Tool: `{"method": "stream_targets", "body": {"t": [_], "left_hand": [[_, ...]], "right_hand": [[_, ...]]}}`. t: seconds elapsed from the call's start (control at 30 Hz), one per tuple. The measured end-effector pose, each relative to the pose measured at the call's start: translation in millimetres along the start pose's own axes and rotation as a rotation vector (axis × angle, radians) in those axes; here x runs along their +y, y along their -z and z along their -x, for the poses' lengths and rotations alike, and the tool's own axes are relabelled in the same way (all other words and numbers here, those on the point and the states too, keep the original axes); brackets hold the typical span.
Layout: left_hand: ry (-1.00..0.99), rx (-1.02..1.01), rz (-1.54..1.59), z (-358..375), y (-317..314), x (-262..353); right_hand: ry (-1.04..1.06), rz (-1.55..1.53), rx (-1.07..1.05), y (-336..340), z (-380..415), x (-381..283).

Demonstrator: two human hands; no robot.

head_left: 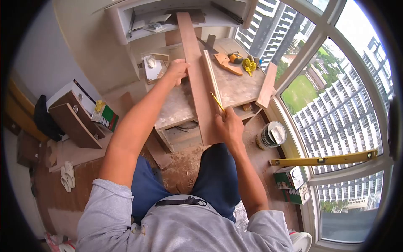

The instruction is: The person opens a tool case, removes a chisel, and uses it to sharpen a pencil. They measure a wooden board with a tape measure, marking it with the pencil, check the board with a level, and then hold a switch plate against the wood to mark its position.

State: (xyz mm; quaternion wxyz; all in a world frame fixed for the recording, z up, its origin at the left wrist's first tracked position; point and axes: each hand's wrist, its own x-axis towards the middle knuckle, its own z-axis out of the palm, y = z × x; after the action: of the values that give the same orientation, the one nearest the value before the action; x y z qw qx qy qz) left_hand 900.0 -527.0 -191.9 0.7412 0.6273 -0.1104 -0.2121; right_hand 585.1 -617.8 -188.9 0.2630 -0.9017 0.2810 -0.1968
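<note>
A long, thin wooden board (pixel 199 84) reaches from above my lap to the white cabinet. My left hand (pixel 178 71) grips its left edge near the middle, fingers closed. At the lower right edge, my right hand (pixel 230 126) is closed on the board, with a yellow pencil (pixel 217 101) sticking up from its fingers. A narrow pale strip (pixel 211 75) lies along the board's right side. Beneath is a dusty worktable (pixel 240 88). On it, right of the strip, sit an orange handsaw handle (pixel 228 64), a tape measure (pixel 235 57) and a yellow cloth (pixel 249 66).
The white cabinet (pixel 145 19) stands behind the worktable. On the right are a paint bucket (pixel 271 135), a yellow level (pixel 323 160), green cans (pixel 291 185) and large windows. Drawer parts (pixel 75 122) lean at left, near white clogs (pixel 67 176). Sawdust covers the floor.
</note>
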Motion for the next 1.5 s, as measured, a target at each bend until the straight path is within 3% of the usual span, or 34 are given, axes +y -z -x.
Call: {"method": "stream_targets", "body": {"t": [0.1, 0.17, 0.2, 0.27, 0.33, 0.37, 0.47, 0.53, 0.57, 0.63, 0.67, 0.73, 0.8, 0.83, 0.87, 0.93, 0.97, 1.03, 1.07, 1.17, 1.3, 1.33, 1.37, 1.4, 1.47, 1.5], "left_hand": [[0.066, -0.003, -0.163, 36, 9, 16], [-0.134, 0.082, -0.240, 85, 5, 24], [-0.183, 0.069, -0.197, 109, 5, 25], [-0.269, 0.024, -0.144, 154, 9, 24], [-0.329, -0.011, -0.046, 199, 18, 18], [-0.352, -0.023, 0.045, 219, 22, 13], [-0.352, 0.102, -0.037, 285, 51, 9], [-0.332, 0.256, -0.066, 314, 62, 7], [-0.348, 0.292, -0.082, 326, 69, 0], [-0.354, 0.334, -0.099, 331, 76, -7], [-0.342, 0.341, -0.090, 339, 76, -10], [-0.291, 0.351, -0.094, 353, 77, -13], [-0.272, 0.290, -0.057, 358, 76, -14], [-0.249, 0.294, -0.044, 360, 75, -16], [-0.230, 0.297, -0.048, 359, 72, -17], [-0.262, 0.250, -0.061, 357, 66, -18], [-0.271, 0.220, -0.070, 355, 62, -14], [-0.288, 0.168, -0.103, 355, 53, -2], [-0.343, 0.113, -0.127, 352, 48, 4], [-0.520, -0.028, -0.199, 339, 35, 26], [-0.446, -0.082, -0.118, 329, 12, 60], [-0.321, -0.140, -0.153, 329, 7, 64], [-0.205, -0.197, -0.188, 330, 4, 68], [-0.215, -0.208, -0.198, 334, 4, 64], [0.244, -0.387, -0.034, 344, 8, 39], [0.328, -0.424, 0.002, 351, 8, 27]], "right_hand": [[0.064, -0.010, -0.027, 15, -5, 1], [0.029, -0.169, -0.022, 34, -35, 6], [-0.019, -0.325, -0.018, 40, -54, 8], [0.160, -0.320, 0.182, 47, -115, 6], [0.166, -0.298, 0.098, 42, -185, 9], [0.097, -0.239, 0.156, 43, -211, 11], [-0.012, -0.231, 0.288, 40, -288, 49], [-0.079, -0.271, 0.167, 26, -326, 70], [0.019, -0.169, 0.118, 18, -333, 69], [0.188, 0.096, -0.018, 9, -342, 60], [0.075, 0.034, -0.132, 10, -333, 43], [0.268, 0.229, -0.156, -27, -380, 73], [0.131, 0.204, -0.223, -29, -375, 53], [0.169, 0.128, -0.242, -20, -367, 52], [0.225, 0.163, -0.085, -39, -386, 76], [0.312, 0.212, -0.056, -29, -383, 73], [0.296, 0.233, 0.079, -28, -389, 73], [0.179, 0.194, 0.048, 11, -400, 65], [0.197, -0.042, 0.267, 48, -317, 1], [0.422, -0.133, 0.199, 109, -212, -45], [0.439, -0.296, -0.141, 117, -64, -27], [0.565, -0.299, -0.109, 109, -19, -32], [0.647, -0.087, -0.175, 113, 17, -36], [0.501, -0.217, -0.234, 103, 54, -41], [0.562, -0.203, -0.212, 77, 103, -32], [0.514, -0.268, -0.235, 62, 126, -30]]}}
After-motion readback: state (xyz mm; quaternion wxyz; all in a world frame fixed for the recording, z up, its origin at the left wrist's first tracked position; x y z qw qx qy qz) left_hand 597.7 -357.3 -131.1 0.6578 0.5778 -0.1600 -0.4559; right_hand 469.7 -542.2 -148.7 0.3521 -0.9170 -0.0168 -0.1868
